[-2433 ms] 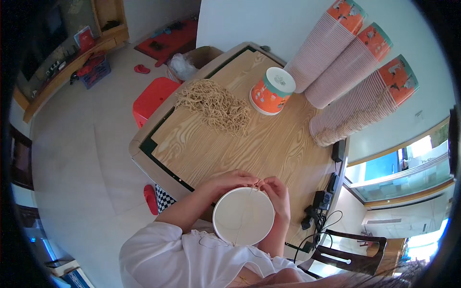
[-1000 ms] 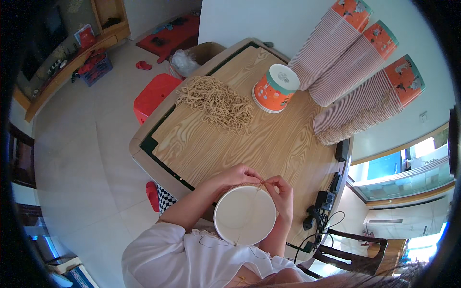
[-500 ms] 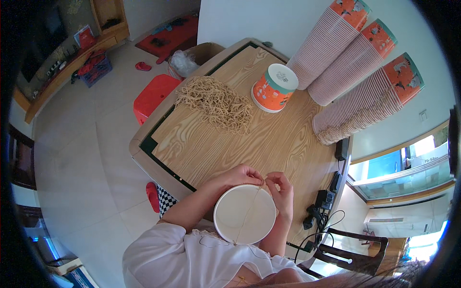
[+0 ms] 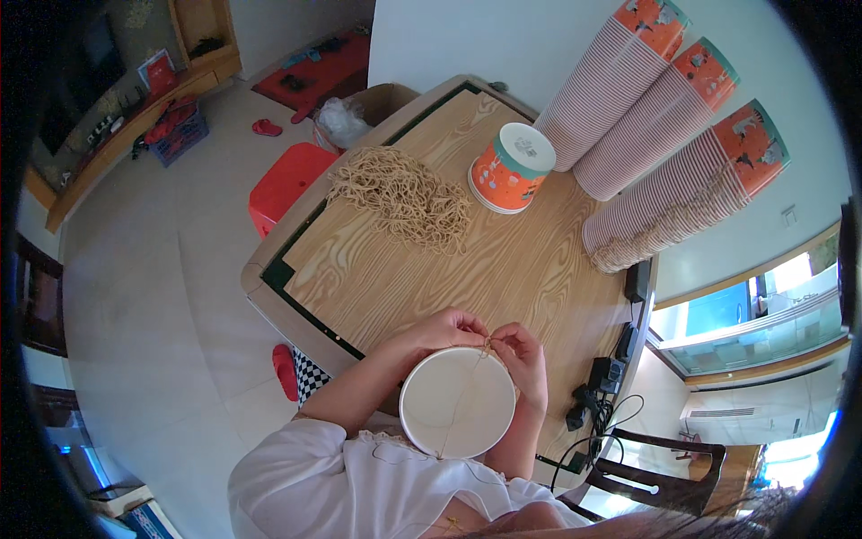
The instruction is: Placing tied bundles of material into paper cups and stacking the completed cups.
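Pinching string (image 4: 486, 347) at the edge of the white tub (image 4: 435, 400), my left hand (image 4: 449, 329) and right hand (image 4: 526, 357) have barely shifted; the work there seems unfinished.

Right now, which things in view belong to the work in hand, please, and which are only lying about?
Apparently in the work:
white bucket between the left hand and right hand
tan cord pinched at its rim
heap of cord
probably also the upside-down orange bucket and stacked buckets

Apparently just lying about:
red stool
plastic bag
red slipper
black adapter
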{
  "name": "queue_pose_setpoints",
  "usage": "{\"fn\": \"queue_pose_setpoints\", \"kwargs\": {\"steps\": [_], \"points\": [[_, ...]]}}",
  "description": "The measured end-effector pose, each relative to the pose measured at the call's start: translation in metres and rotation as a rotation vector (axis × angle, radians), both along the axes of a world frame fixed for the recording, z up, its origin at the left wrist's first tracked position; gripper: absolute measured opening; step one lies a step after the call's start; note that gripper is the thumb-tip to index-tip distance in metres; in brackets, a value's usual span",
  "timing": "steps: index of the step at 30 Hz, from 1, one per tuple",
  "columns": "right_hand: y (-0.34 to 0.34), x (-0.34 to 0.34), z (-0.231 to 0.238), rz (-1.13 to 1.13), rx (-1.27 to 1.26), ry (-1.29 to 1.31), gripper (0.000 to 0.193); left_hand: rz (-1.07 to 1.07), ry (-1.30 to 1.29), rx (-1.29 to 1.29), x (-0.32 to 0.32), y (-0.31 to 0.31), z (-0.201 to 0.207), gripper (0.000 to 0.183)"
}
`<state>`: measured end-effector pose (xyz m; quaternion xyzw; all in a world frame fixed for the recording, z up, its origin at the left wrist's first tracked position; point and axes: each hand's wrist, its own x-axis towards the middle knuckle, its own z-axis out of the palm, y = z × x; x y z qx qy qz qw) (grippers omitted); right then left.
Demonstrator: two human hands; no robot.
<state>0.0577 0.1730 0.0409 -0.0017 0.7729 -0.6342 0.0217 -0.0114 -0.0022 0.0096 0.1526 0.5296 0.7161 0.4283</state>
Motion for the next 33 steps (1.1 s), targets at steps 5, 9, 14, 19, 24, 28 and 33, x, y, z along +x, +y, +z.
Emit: {"fn": "queue_pose_setpoints", "kwargs": {"steps": [5, 9, 14, 19, 24, 28, 33], "points": [[0.003, 0.001, -0.005, 0.036, 0.025, 0.037, 0.008, 0.025, -0.019, 0.061, -0.003, 0.001, -0.016, 0.016], [-0.001, 0.005, 0.005, -0.005, -0.163, -0.023, 0.011, 0.03, -0.096, 0.107, -0.003, -0.004, -0.021, 0.017], [-0.001, 0.013, 0.027, 0.083, -0.19, -0.062, 0.024, 0.062, -0.237, 0.2, 0.0, -0.01, -0.024, 0.015], [-0.021, 0.014, 0.05, 0.19, 0.543, 0.306, 0.039, 0.042, -0.309, 0.274, 0.0, -0.011, -0.012, 0.013], [-0.027, 0.007, 0.044, 0.146, 0.499, 0.353, 0.026, 0.056, -0.29, 0.21, 0.004, -0.009, -0.004, 0.013], [-0.025, 0.007, 0.044, 0.023, 0.471, 0.382, 0.02, 0.029, -0.319, 0.256, 0.005, -0.011, -0.009, 0.013], [-0.025, 0.014, 0.037, -0.083, 0.367, 0.239, 0.014, 0.044, -0.266, 0.219, 0.008, -0.012, -0.007, 0.014]]}}
